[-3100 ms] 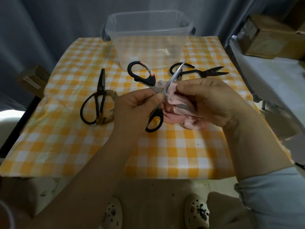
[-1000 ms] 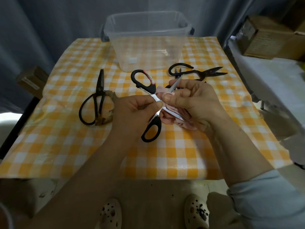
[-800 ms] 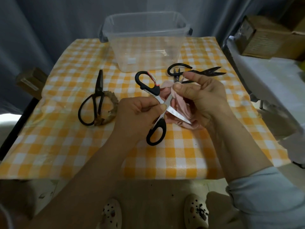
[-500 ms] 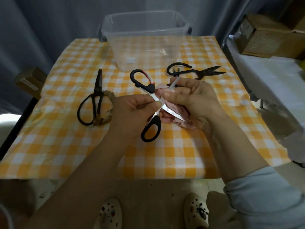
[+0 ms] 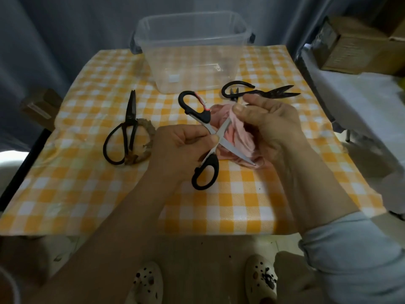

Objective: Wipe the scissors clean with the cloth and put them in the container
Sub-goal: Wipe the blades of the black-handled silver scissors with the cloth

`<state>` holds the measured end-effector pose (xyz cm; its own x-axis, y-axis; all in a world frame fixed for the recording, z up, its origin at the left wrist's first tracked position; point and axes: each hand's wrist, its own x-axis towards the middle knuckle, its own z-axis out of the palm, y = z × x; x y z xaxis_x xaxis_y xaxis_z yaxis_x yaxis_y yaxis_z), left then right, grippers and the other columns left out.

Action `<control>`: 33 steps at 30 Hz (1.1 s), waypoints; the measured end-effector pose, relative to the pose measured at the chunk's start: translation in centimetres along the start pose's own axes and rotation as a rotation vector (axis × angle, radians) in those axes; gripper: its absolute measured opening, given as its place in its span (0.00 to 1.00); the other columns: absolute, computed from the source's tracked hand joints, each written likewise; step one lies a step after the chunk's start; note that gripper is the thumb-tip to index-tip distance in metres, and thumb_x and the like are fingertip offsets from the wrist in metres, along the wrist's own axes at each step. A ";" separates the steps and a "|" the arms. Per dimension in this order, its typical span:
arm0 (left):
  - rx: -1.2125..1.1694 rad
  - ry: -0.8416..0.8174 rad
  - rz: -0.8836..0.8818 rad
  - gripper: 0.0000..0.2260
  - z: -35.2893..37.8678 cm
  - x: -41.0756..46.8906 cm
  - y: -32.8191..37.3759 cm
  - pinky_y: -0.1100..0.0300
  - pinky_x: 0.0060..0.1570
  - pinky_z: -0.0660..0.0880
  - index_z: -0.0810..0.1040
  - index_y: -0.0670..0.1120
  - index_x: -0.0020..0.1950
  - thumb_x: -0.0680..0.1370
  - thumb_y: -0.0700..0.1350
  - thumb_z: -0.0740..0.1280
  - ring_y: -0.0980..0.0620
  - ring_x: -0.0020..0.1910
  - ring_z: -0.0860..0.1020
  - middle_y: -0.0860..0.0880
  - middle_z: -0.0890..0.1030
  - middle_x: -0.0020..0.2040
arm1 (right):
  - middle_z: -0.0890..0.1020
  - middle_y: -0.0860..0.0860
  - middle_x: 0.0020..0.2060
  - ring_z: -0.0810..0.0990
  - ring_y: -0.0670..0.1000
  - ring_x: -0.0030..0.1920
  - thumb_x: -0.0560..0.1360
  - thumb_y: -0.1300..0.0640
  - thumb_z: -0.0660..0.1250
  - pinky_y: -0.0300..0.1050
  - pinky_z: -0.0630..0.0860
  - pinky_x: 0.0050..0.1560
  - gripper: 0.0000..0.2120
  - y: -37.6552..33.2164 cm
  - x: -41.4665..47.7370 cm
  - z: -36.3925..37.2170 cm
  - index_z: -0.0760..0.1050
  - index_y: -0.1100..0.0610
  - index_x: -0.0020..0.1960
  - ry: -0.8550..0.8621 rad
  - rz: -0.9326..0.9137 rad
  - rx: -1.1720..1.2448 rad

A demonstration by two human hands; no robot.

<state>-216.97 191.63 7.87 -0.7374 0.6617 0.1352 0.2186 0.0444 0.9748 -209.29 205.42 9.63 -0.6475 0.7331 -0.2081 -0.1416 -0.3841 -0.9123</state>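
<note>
Black-handled scissors (image 5: 206,170) with silver blades are spread wide above the middle of the table. My left hand (image 5: 177,148) pinches them at the pivot. My right hand (image 5: 274,126) grips a crumpled pink cloth (image 5: 238,137) and presses it round the upper blade, whose tip is hidden in the cloth. The lower blade points right across the cloth, bare. A clear plastic container (image 5: 192,51) with dark handles stands at the far middle of the table with nothing visible in it.
All-black scissors (image 5: 125,137) lie on the left over a scrap of brown material (image 5: 142,148). Another dark pair (image 5: 260,91) lies at the right, just before the container. A yellow checked cloth covers the table (image 5: 87,194). Cardboard boxes (image 5: 355,44) sit at the far right.
My right hand has slid the pink cloth up along the upper blade towards its tip, then back and up again. The scissors stay spread in my left hand.
</note>
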 end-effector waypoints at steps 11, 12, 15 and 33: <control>-0.016 -0.011 -0.048 0.09 -0.2 -0.2 0.0 0.55 0.35 0.77 0.82 0.47 0.35 0.73 0.36 0.71 0.44 0.31 0.76 0.37 0.81 0.35 | 0.84 0.60 0.42 0.85 0.55 0.40 0.67 0.70 0.72 0.51 0.82 0.39 0.22 0.1 0.1 0.0 0.74 0.67 0.60 0.033 0.034 0.011; -0.010 -0.005 -0.053 0.09 -0.2 -0.2 0.0 0.55 0.35 0.78 0.82 0.48 0.35 0.73 0.36 0.71 0.45 0.31 0.77 0.41 0.82 0.32 | 0.84 0.59 0.41 0.84 0.55 0.40 0.67 0.70 0.72 0.50 0.82 0.43 0.22 0.0 0.3 -0.2 0.74 0.67 0.60 0.062 0.015 0.024; -0.018 0.027 -0.097 0.13 -0.3 -0.1 0.0 0.58 0.34 0.79 0.81 0.52 0.32 0.72 0.36 0.72 0.46 0.31 0.77 0.49 0.82 0.29 | 0.83 0.60 0.45 0.85 0.56 0.42 0.68 0.69 0.72 0.51 0.82 0.41 0.22 0.0 0.0 -0.2 0.74 0.67 0.61 0.030 0.038 -0.017; -0.001 0.006 -0.084 0.12 -0.4 0.0 0.1 0.61 0.34 0.78 0.83 0.52 0.35 0.73 0.36 0.71 0.51 0.30 0.78 0.51 0.82 0.30 | 0.84 0.57 0.39 0.85 0.53 0.36 0.70 0.72 0.69 0.47 0.81 0.34 0.22 0.3 -0.2 0.7 0.71 0.66 0.63 0.019 0.032 0.021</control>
<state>-217.22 191.35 8.00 -0.7572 0.6509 0.0542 0.1551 0.0985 0.9830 -209.71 204.76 9.62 -0.6378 0.7305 -0.2441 -0.1366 -0.4191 -0.8976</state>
